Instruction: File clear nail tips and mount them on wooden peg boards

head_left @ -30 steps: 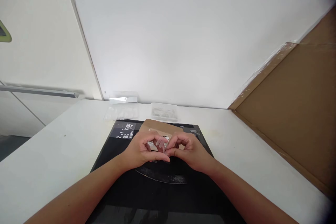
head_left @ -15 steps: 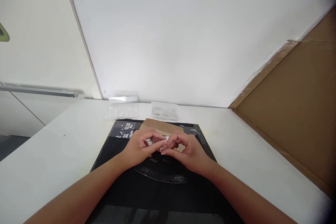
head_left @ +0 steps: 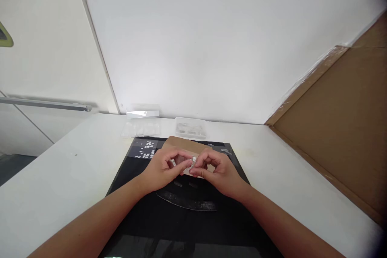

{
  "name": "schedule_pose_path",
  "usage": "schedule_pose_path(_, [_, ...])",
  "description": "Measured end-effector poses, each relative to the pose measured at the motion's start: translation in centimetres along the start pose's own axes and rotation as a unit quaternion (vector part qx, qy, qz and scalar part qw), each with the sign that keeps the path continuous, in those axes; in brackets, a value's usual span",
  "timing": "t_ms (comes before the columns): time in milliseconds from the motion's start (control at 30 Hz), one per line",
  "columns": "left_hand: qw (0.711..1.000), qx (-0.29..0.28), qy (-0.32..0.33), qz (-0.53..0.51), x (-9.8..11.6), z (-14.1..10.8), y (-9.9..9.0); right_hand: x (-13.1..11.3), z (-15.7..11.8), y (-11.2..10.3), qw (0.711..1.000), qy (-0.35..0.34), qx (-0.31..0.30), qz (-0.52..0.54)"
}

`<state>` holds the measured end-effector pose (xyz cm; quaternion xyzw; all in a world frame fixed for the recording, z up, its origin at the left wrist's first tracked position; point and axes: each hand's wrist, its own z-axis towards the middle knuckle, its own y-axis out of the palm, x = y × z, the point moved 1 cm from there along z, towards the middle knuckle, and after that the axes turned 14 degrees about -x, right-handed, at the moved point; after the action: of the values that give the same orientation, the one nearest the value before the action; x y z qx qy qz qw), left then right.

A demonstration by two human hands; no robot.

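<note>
My left hand is closed in a pinch, thumb against fingertips, on a small whitish, glinting piece. At its other side, my right hand also has its thumb and fingers curled in on the piece. Fingers cover much of it, so I cannot make out its exact kind. More of the same whitish material shows through the gap in my left hand. Just beneath both hands lies a brown cardboard sheet on a black mat. Two small clear slivers and a dark curved strip are nearer to me.
Behind the mat, a clear plastic bag and a shallow translucent tray holding small clear pieces stand by the wall. White labels lie at the mat's far left, clear bits at its far right. A large cardboard panel rises at right.
My right fingertips have shifted slightly right, and more of the whitish piece shows between the hands. The whole view has moved very slightly.
</note>
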<state>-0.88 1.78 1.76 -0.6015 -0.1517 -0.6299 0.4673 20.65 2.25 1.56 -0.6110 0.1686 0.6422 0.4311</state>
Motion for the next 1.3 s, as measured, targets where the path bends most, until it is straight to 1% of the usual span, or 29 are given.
schedule_pose_path(67, [0.999,0.000,0.042,0.019,0.1,-0.1,-0.1,0.3,0.2,-0.3,0.995,0.013,-0.003,0.098])
schedule_pose_path(133, [0.995,-0.008,0.084,0.048,0.3,-0.2,-0.1,0.4,0.4,-0.6,0.989,0.024,0.000,0.148])
schedule_pose_path(200, [0.990,-0.018,0.113,0.083,0.5,-0.3,-0.1,0.3,0.5,-0.8,0.987,0.028,0.007,0.156])
schedule_pose_path(300, [0.985,-0.022,0.127,0.115,0.6,-0.4,0.0,0.2,0.6,-0.8,0.988,0.021,0.012,0.155])
schedule_pose_path(400, [0.985,-0.016,0.126,0.116,0.7,-0.3,0.1,0.2,0.5,-0.6,0.988,0.012,0.017,0.154])
schedule_pose_path(567, [0.985,0.032,0.128,0.113,0.8,-0.1,0.2,0.2,0.4,-0.3,0.987,-0.005,0.032,0.159])
schedule_pose_path(667, [0.987,0.042,0.125,0.091,0.8,0.0,0.3,0.1,0.3,-0.3,0.988,-0.001,0.037,0.153])
schedule_pose_path(800, [0.991,0.025,0.124,0.034,0.7,-0.1,0.3,-0.1,0.3,-0.4,0.989,-0.001,0.045,0.140])
schedule_pose_path(967, [0.995,0.001,0.093,-0.016,0.6,-0.2,0.3,-0.2,0.2,-0.5,0.989,-0.002,0.052,0.136])
schedule_pose_path(1133, [0.990,0.039,0.076,-0.117,0.3,0.0,0.5,-0.2,0.2,-0.4,0.987,-0.003,0.041,0.157])
schedule_pose_path(1300, [0.981,0.066,0.028,-0.181,-0.2,0.1,0.6,-0.7,0.3,-0.4,0.989,0.003,0.037,0.146])
